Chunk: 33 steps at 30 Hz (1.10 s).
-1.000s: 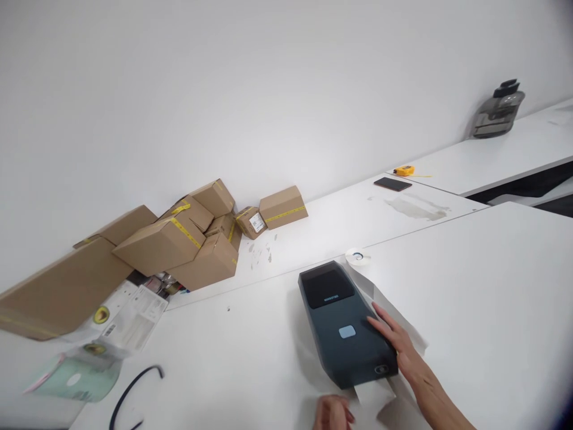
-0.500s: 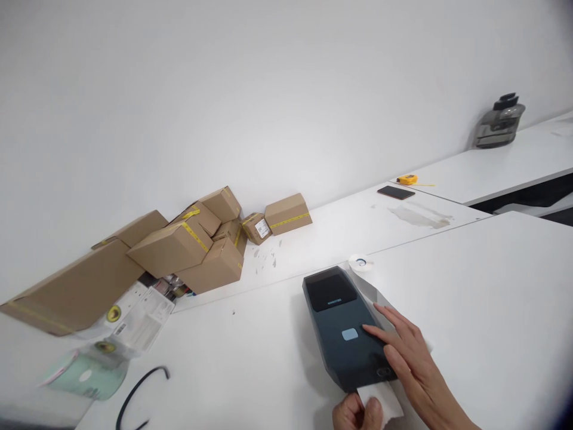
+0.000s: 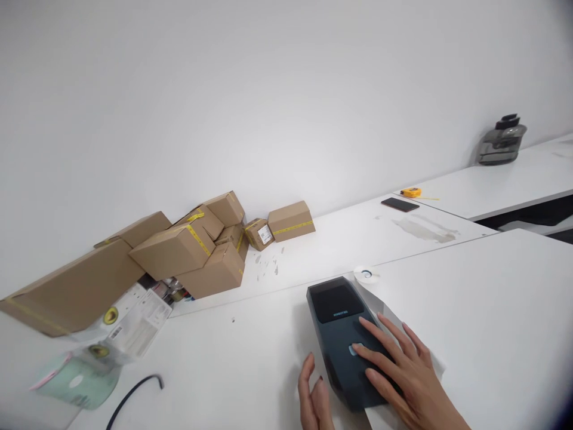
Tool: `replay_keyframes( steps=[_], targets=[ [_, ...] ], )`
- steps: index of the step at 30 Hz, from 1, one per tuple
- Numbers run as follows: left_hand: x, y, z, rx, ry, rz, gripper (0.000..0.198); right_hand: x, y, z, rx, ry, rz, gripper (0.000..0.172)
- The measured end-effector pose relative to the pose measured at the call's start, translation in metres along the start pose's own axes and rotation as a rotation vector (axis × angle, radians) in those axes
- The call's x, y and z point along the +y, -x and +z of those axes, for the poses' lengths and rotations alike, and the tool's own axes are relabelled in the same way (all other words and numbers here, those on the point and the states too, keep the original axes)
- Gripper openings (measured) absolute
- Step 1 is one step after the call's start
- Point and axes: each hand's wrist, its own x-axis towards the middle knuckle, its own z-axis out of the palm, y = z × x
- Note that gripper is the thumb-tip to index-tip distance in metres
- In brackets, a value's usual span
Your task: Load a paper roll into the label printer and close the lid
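A dark label printer (image 3: pixel 341 325) lies on the white table (image 3: pixel 483 298) in front of me. My right hand (image 3: pixel 398 370) rests flat on its top with fingers spread, one fingertip at the pale button. My left hand (image 3: pixel 313 397) stands upright against the printer's left side, fingers straight, holding nothing. White label paper (image 3: pixel 409 343) lies under and to the right of the printer. A small white roll (image 3: pixel 366 274) sits just behind it.
Several cardboard boxes (image 3: pixel 188 248) are piled against the wall at the left, with papers (image 3: pixel 134 319) and a green bag (image 3: pixel 78 379) below them. A black cable (image 3: pixel 134 391) lies near the front edge. A phone (image 3: pixel 400 205), a yellow tape measure (image 3: pixel 410 192) and a grey appliance (image 3: pixel 500 141) sit farther right.
My left hand let go of the paper at the printer's front and rose to its left side. My right hand slid further onto the printer's top.
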Motion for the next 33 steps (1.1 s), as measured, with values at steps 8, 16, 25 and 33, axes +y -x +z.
replay_keyframes(
  steps=[8, 16, 25, 33],
  targets=[
    [0.021, 0.000, 0.017, -0.212, 0.111, -0.002, 0.068, 0.005, 0.017, -0.011, -0.031, -0.406, 0.291, 0.049],
    [0.070, -0.045, 0.029, -0.203, 0.109, 0.170, 0.054, -0.015, -0.094, -0.029, 0.123, -0.411, 0.045, 0.051],
    [0.053, -0.096, 0.067, -0.344, -0.299, 0.199, 0.055, -0.006, -0.218, -0.028, 0.160, -0.247, 0.079, 0.053],
    [0.040, -0.090, 0.069, -0.315, -0.345, 0.234, 0.055, -0.007, -0.189, -0.036, 0.361, -0.235, -0.023, 0.033]
  ],
)
